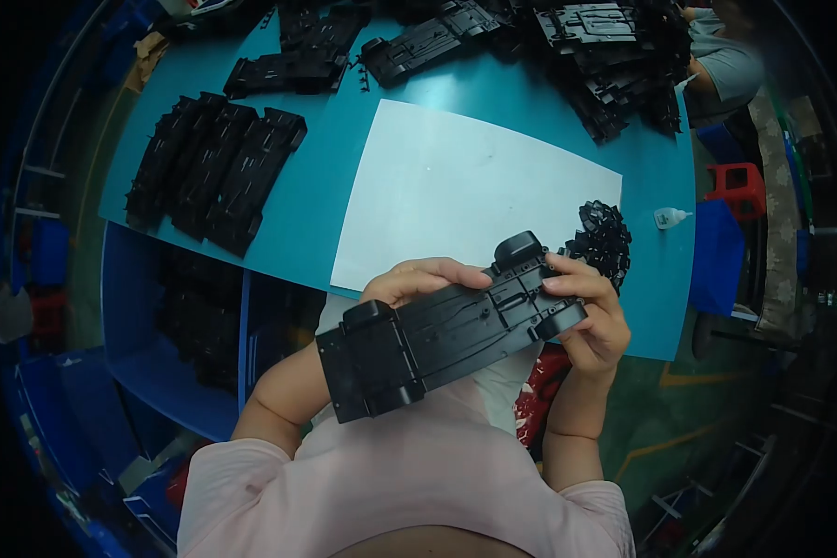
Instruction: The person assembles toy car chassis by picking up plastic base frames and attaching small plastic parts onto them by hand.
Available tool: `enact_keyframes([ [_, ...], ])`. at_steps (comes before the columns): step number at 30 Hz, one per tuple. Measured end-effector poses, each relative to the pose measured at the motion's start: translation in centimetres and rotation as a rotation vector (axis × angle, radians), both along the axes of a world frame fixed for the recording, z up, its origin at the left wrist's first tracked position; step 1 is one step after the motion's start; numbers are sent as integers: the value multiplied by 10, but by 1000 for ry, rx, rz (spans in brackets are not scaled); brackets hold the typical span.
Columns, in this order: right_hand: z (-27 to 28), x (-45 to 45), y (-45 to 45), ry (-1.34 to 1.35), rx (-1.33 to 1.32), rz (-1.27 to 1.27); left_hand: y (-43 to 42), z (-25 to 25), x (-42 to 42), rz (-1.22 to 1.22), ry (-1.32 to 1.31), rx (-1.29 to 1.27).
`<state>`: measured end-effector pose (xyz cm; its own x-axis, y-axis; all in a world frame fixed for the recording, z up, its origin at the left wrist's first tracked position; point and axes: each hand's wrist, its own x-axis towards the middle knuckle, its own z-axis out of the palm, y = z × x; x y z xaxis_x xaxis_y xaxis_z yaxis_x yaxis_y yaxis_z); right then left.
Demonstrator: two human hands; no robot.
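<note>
A black chassis is gripped by both hands, its moulded face turned up, apparently so that its ribs and rounded housings can be seen. Its far long edge is held by the left hand, with the thumb laid over the rim; its right end is pinched between the thumb and fingers of the right hand, seemingly for steadiness, since the piece is long. It is held aslant, above the lap and the table's near edge, its left end lower and closer to the body.

Just beyond the grip, a white sheet is spread, perhaps for a clean working patch. Near the right hand, a heap of small black parts is gathered, probably for easy reach, and farther right a small bottle is set. Well to the left of the grip, similar chassis are lined up side by side on the teal table. Below them, a blue compartment is seen; beyond the table's right side, a red stool is placed on a green floor
</note>
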<state>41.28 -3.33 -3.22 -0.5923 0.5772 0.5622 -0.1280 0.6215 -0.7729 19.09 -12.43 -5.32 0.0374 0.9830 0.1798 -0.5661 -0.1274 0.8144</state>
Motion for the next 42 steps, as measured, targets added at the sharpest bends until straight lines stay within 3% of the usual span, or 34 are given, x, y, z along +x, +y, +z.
enact_keyframes([
  [2,-3,3,-2,-23,31,-8,5,17,-9,-391,-755,-703],
  [6,-8,9,-1,-70,96,-46,7,-6,-7,-361,-381,-419],
  [9,-11,10,-3,5,-33,-34,11,-3,-1,-232,-273,-332],
  [16,-14,13,-7,71,-243,-107,14,5,-1,-203,-297,-366],
  [19,-16,11,2,86,-159,-128,17,-2,5,-223,-147,-368],
  [22,-6,-5,0,201,-300,-142,20,-11,11,-347,144,-416],
  [24,2,-12,2,104,-312,-156,19,-24,25,-348,152,-328],
  [26,15,-28,1,26,-452,-211,14,-21,31,-476,-158,-410],
  [28,10,-38,5,75,-587,-87,13,-20,35,-549,-415,-448],
  [38,-4,-12,14,430,-637,58,19,-25,20,-539,-488,-440],
  [42,-14,-4,5,408,-714,18,23,-17,23,-499,-559,-430],
])
